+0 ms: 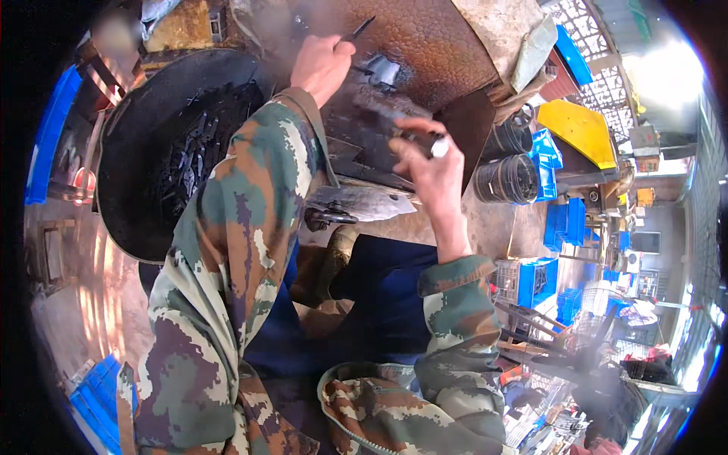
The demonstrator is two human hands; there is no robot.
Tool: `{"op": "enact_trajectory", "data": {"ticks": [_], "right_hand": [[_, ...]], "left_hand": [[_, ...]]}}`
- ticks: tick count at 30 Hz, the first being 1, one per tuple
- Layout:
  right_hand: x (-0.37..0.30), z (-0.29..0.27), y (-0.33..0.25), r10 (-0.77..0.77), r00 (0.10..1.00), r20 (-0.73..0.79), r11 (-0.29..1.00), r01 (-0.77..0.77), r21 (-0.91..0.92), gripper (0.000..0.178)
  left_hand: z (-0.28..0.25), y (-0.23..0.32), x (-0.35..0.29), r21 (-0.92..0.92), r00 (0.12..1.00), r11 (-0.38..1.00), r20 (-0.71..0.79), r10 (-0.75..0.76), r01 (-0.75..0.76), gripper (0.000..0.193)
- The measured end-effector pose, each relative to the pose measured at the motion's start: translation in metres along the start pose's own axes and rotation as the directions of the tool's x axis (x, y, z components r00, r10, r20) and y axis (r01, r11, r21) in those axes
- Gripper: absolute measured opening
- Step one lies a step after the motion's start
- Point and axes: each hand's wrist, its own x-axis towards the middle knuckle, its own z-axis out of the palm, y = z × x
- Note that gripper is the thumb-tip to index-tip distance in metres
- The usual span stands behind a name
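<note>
In the head view, a dark narrow strip [363, 29] is pinched by the left hand [322, 67] over the far left part of the brown work surface [440, 53]. The fingers are closed on its near end, so its tip is left free, pointing far and to the right; this grip may be meant for steering it. A small bright metal block [386, 72] lies between the two hands, just to the near right of the strip, where it seems to be placed for easy reach by either hand.

The right hand [434, 159] is raised over the near right part of the surface, with its fingers curled around a dark, pale-ended object [438, 146]. The hand is blurred, so what kind of object it is and how firmly it is held cannot be told.

To the left, a large black basin [125, 171] is set beside the work surface, with dark narrow pieces [189, 155] heaped in it. It is probably stood there so that the pieces can be reached by the left hand, and its high wall presumably stops them from sliding out.
</note>
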Motion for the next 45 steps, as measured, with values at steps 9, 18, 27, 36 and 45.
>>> {"op": "enact_trajectory", "data": {"ticks": [9, 18, 27, 36, 45], "right_hand": [[0.093, -0.008, 0.009, -0.025, 0.948, -0.318, 1.000, 0.024, -0.007, 0.032], [0.167, -0.017, 0.041, 0.062, 0.949, -0.310, 0.998, -0.056, 0.029, 0.031], [0.163, -0.009, 0.034, 0.012, 0.959, -0.285, 1.000, -0.014, -0.002, 0.031], [0.168, -0.015, 0.045, -0.039, 0.951, -0.305, 0.998, 0.024, -0.053, 0.028], [0.170, -0.012, 0.042, 0.024, 0.952, -0.306, 0.992, -0.060, -0.108, 0.038]], "left_hand": [[0.014, 0.040, -0.021, 0.056, 0.994, 0.992, 0.024, 0.109, -0.110, 0.035], [0.031, 0.065, -0.024, -0.203, 0.968, 0.956, 0.177, -0.179, 0.214, 0.045], [0.047, 0.054, -0.019, -0.229, 0.980, 0.957, 0.132, -0.151, 0.178, 0.038], [0.043, 0.052, -0.015, -0.271, 0.996, 0.959, 0.025, -0.081, 0.085, 0.036], [-0.089, 0.026, 0.010, -0.055, 0.944, 0.998, 0.329, -0.009, 0.029, 0.034]]}}
